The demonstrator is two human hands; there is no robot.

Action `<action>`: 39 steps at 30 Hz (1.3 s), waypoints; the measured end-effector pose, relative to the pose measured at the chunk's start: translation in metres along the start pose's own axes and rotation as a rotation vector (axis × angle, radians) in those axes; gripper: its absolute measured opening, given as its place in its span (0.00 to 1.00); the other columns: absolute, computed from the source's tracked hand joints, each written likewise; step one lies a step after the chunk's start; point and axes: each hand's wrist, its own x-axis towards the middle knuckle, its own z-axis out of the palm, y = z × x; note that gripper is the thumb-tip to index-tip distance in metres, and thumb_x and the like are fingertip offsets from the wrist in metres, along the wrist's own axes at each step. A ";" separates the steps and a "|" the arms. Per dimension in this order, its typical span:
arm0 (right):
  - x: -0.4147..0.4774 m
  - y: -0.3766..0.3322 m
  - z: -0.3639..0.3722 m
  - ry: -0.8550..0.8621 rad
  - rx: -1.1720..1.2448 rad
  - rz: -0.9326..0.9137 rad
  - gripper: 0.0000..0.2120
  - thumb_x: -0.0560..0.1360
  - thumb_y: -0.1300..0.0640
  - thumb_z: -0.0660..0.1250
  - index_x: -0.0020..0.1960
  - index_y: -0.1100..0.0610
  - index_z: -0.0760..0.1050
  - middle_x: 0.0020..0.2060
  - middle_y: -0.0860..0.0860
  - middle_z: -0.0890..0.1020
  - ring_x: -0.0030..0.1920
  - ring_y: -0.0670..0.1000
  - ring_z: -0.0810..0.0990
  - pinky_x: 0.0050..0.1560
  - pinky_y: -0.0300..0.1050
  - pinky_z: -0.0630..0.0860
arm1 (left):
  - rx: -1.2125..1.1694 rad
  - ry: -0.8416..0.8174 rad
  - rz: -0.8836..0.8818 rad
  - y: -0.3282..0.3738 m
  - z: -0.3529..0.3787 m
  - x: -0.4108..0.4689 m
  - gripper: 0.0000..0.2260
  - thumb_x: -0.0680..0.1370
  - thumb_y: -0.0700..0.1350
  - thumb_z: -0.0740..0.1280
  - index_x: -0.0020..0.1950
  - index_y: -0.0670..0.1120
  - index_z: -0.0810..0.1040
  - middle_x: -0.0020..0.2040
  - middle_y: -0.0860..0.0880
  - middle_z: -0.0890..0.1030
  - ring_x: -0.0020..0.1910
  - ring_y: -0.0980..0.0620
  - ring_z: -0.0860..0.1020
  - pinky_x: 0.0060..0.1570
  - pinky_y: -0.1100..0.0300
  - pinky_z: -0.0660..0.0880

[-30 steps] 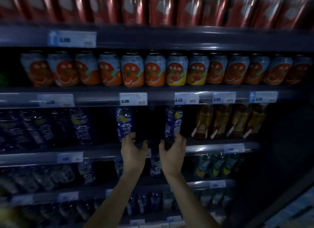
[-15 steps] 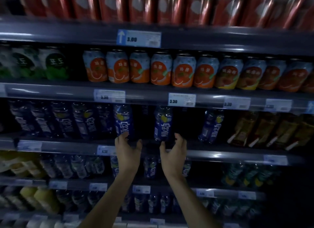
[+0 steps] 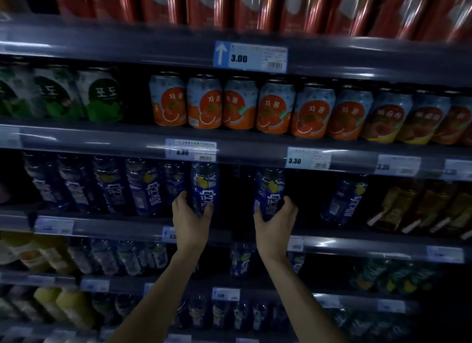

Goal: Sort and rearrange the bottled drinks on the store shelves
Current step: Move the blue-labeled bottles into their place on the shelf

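On the shelf (image 3: 115, 224), the blue bottles on the left stand close together. The left hand (image 3: 190, 221) now wraps one blue bottle (image 3: 205, 187), and the right hand (image 3: 275, 224) wraps another bottle (image 3: 269, 192). Before, both hands were open. Gaps are left, so I think more sorting is needed.

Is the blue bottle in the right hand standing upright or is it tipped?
Upright. The blue bottle stands vertical on the shelf, top under the price rail, with the right hand wrapped around its base.
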 end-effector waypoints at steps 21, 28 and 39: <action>0.016 0.019 -0.003 -0.095 0.139 0.066 0.35 0.71 0.50 0.74 0.70 0.58 0.60 0.59 0.52 0.75 0.58 0.50 0.75 0.59 0.40 0.72 | -0.037 -0.068 0.025 0.006 0.017 -0.005 0.12 0.71 0.50 0.74 0.51 0.58 0.75 0.39 0.67 0.74 0.38 0.71 0.76 0.34 0.77 0.69; 0.019 0.024 -0.007 -0.124 0.090 0.054 0.35 0.71 0.49 0.73 0.70 0.57 0.60 0.64 0.54 0.73 0.65 0.52 0.70 0.61 0.40 0.67 | -0.034 -0.080 0.035 0.011 0.034 -0.010 0.27 0.72 0.52 0.73 0.68 0.44 0.73 0.57 0.46 0.82 0.54 0.52 0.80 0.48 0.63 0.76; 0.021 0.029 -0.015 -0.149 0.114 0.056 0.33 0.70 0.49 0.73 0.69 0.54 0.62 0.63 0.50 0.74 0.61 0.45 0.71 0.59 0.40 0.70 | -0.048 -0.131 0.076 0.019 0.054 -0.021 0.24 0.72 0.52 0.73 0.65 0.45 0.75 0.56 0.49 0.82 0.51 0.58 0.79 0.45 0.73 0.73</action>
